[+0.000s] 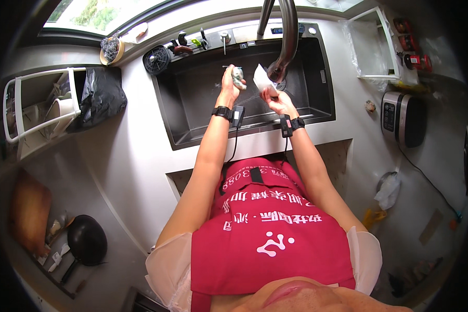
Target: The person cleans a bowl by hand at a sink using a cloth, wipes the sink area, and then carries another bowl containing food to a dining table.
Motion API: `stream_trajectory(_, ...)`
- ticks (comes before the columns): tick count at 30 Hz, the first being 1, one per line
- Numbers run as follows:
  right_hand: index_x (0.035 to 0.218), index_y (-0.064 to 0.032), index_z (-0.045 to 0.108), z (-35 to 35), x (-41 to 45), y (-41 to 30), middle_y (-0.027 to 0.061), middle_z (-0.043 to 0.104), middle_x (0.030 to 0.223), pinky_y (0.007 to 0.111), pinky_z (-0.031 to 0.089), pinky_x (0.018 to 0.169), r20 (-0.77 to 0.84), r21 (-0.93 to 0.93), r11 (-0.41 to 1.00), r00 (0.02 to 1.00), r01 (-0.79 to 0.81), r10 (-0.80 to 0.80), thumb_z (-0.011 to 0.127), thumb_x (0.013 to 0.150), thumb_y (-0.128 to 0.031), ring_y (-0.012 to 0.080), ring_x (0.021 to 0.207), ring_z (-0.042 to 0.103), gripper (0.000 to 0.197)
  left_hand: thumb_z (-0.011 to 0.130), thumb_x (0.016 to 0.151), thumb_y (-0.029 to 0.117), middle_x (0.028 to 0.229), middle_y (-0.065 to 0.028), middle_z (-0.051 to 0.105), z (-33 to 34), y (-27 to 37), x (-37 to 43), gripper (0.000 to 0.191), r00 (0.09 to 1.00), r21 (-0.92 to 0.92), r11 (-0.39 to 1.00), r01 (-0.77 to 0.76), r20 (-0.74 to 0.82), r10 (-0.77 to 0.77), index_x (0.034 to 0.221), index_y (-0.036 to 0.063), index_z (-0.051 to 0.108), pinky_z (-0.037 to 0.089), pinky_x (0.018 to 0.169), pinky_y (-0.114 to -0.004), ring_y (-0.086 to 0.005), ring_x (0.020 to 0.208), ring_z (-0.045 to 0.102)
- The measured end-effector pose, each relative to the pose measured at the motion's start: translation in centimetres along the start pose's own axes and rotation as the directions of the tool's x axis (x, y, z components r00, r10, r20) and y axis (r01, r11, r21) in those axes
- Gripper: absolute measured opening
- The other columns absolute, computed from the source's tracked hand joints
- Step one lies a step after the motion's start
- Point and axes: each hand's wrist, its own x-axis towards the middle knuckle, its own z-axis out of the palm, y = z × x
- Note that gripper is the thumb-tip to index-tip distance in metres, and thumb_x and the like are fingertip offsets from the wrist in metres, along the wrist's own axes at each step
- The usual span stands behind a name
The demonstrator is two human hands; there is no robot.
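Over a dark rectangular sink (202,105) both hands are raised, apart from each other. My left hand (229,86) is closed around a small crumpled white and green thing (238,77), perhaps a cloth or a scrubber; its exact kind is not clear. My right hand (277,102) grips a white, flat-sided piece (263,81), whose kind I cannot tell. Just right of that piece hangs the end of the curved metal faucet (289,43), above the drain. No water can be made out coming from it. Each wrist wears a black strap with a small cabled device.
A black round strainer (156,59) sits at the sink's back left corner, beside a soap dispenser (225,37). White racks stand at left (76,91) and right (390,43). Further right is a countertop appliance (403,119); a black pan (87,240) lies lower left.
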Motion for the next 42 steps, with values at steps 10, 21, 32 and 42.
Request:
stream_trajectory(10, 0.14, 0.0074, 0.036, 2.4, -5.3, 1.5, 0.0253, 0.058, 0.124, 0.04, 0.062, 0.089, 0.148, -0.58, 0.76, 0.955, 0.294, -0.257, 0.047, 0.096, -0.002, 0.0378, 0.106, 0.066, 0.047, 0.061, 0.1, 0.023, 0.096, -0.0029, 0.067, -0.8, -1.6, 4.2, 0.014, 0.995, 0.077, 0.997, 0.018, 0.091, -0.025, 0.11, 0.0123, 0.059, 0.053, 0.054, -0.026, -0.0126, 0.079, 0.066)
stream_trajectory(21, 0.15, -0.0066, 0.027, 3.5, -9.0, 1.8, 0.0183, 0.05, 0.138, 0.048, 0.063, 0.085, 0.256, -0.859, 0.313, 0.869, 0.405, -0.424, 0.038, 0.093, 0.0, 0.035, 0.115, 0.064, 0.058, 0.058, 0.097, 0.017, 0.096, -0.006, 0.073, 2.4, 2.8, 8.2, 0.014, 0.966, 0.006, 0.997, 0.075, 0.246, -0.074, 0.105, 0.0074, 0.065, 0.052, 0.059, -0.029, -0.0169, 0.081, 0.071)
stream_trajectory(32, 0.149, -0.0153, 0.04, 8.1, -9.4, 11.0, 0.0239, 0.053, 0.113, 0.051, 0.052, 0.085, 0.813, -0.449, -0.84, 0.529, 0.305, -0.242, 0.051, 0.084, 0.007, 0.047, 0.099, 0.06, 0.07, 0.053, 0.097, 0.016, 0.113, -0.0102, 0.069, -6.2, -4.4, -0.7, 0.026, 0.96, -0.068, 0.96, 0.273, -0.04, -0.276, 0.119, 0.0074, 0.063, 0.06, 0.085, -0.043, -0.0237, 0.099, 0.069)
stream_trajectory(42, 0.144, -0.01, 0.046, 7.9, -9.2, 11.3, 0.0227, 0.053, 0.116, 0.048, 0.05, 0.09, 0.841, -0.448, -0.813, 0.484, 0.372, -0.242, 0.045, 0.083, 0.007, 0.0443, 0.104, 0.059, 0.063, 0.054, 0.103, 0.016, 0.082, -0.0078, 0.056, -11.7, 4.5, -2.0, 0.02, 0.989, 0.043, 0.99, -0.137, -0.045, 0.139, 0.113, -0.0006, 0.059, 0.044, 0.046, -0.021, -0.0107, 0.059, 0.051)
